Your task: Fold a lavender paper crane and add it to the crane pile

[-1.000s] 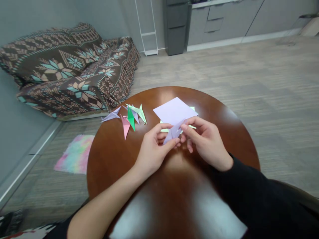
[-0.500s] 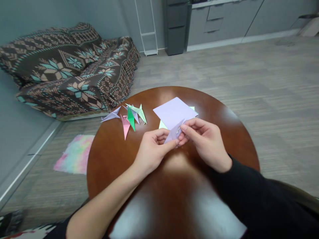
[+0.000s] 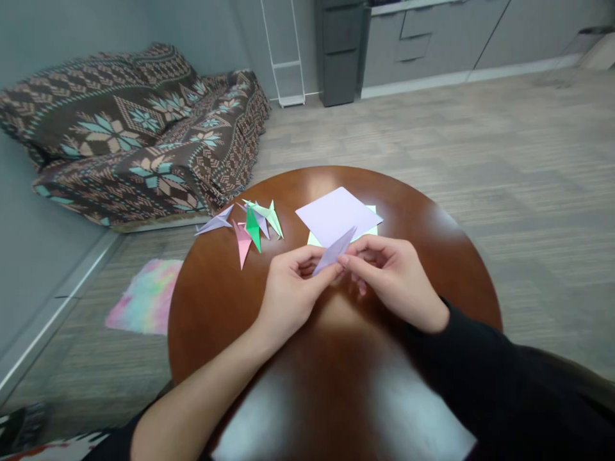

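Between my hands is a piece of folded lilac paper (image 3: 336,250), narrow and pointed at its upper end. My left hand (image 3: 294,285) pinches its lower part between thumb and fingers. My right hand (image 3: 391,275) is closed with thumb and fingertips at the paper's right edge. Just beyond lies a stack of square paper, a lilac sheet (image 3: 339,214) on top with pale green corners (image 3: 314,240) showing beneath. To the left rest folded paper cranes: a lilac one (image 3: 216,222), a pink one (image 3: 242,242), a green one (image 3: 252,227) and a pale green one (image 3: 273,218), some overlapping.
Everything lies on a round brown wooden table (image 3: 432,256). A sofa under a patterned cover (image 3: 144,141) stands at the left, with a pastel fluffy mat (image 3: 144,298) on the floor. Grey cabinets (image 3: 432,41) line the back wall.
The folded paper now appears narrower, its flaps together. My right thumb and fingers have shifted from its upper part down to its lower right edge. My left hand keeps its grip.
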Tool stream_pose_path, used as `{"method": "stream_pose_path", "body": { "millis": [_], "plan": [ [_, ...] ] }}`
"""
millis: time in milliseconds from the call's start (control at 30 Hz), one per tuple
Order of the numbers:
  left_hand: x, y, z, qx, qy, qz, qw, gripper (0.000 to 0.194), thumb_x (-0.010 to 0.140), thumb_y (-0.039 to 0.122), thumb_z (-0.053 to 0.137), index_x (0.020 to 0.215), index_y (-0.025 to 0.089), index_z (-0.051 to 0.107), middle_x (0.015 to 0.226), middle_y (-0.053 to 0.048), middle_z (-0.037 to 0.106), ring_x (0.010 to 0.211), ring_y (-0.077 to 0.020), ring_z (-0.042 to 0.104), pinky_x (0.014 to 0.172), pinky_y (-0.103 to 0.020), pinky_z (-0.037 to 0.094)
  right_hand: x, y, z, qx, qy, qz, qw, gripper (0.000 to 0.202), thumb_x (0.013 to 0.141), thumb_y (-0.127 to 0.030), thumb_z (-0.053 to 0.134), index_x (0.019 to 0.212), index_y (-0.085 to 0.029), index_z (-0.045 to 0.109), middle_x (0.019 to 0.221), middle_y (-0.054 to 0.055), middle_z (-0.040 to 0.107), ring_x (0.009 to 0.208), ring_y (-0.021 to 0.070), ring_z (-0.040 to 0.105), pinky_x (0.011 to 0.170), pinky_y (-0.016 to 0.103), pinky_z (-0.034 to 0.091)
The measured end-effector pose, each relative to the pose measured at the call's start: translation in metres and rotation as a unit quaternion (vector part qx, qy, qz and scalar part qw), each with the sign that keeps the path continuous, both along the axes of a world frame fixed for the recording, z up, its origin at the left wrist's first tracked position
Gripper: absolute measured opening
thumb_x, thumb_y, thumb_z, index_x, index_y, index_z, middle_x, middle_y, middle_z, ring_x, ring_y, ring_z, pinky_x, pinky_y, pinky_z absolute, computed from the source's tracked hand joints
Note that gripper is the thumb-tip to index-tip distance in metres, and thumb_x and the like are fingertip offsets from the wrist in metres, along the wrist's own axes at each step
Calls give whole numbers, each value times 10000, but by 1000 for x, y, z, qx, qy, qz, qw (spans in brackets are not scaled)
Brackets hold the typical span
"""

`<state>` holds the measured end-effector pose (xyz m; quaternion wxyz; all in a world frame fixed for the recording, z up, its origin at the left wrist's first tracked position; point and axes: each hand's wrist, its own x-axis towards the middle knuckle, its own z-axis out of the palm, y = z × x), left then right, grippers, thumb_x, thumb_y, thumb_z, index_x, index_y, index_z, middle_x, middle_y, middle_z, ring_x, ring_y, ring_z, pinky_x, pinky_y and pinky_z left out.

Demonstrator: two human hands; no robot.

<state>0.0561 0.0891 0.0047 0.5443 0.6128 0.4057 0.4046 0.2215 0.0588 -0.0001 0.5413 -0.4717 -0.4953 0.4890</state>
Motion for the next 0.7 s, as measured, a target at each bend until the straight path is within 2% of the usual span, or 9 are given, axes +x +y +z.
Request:
{"method": "stream_pose_path", "body": {
  "millis": [233,433,533,600,700],
  "plan": [
    [1,1,0,-1,14,-3,1000,121,767,231,808,832,134,775,798,-41,777,734,-171,706,693,-235,541,-2,0,2,5,-10,9,1000,251,796,-340,811,764,-147,653,617,-12,664,464,93,573,428,203,478],
    [1,-1,1,-8,13,-34,999,146,808,264,777,793,122,745,779,-53,767,733,-175,715,715,-244,550,0,1,4,9,20,11,1000,302,757,-349,845,660,-144,645,601,8,689,445,91,581,434,204,487],
    [0,-3,-4,13,0,-42,999,189,871,293,720,1002,161,685,832,-40,766,788,-183,734,772,-273,566,1,3,5,4,29,2,1000,311,739,-351,861,637,-145,652,565,6,678,456,98,596,461,209,502],
    [0,-4,-8,27,0,-35,999,351,885,304,707,1197,217,570,899,-27,760,803,-182,739,784,-291,573,2,5,4,-3,32,1,999,327,724,-356,871,617,-148,643,541,2,666,447,98,589,455,208,492],
    [1,-4,-13,80,18,-18,996,472,866,292,728,1267,277,478,1138,-48,701,827,-168,732,748,-278,570,3,5,3,-18,37,5,999,338,703,-376,882,619,-151,643,530,-4,655,415,91,560,413,201,449]
  ]
}}
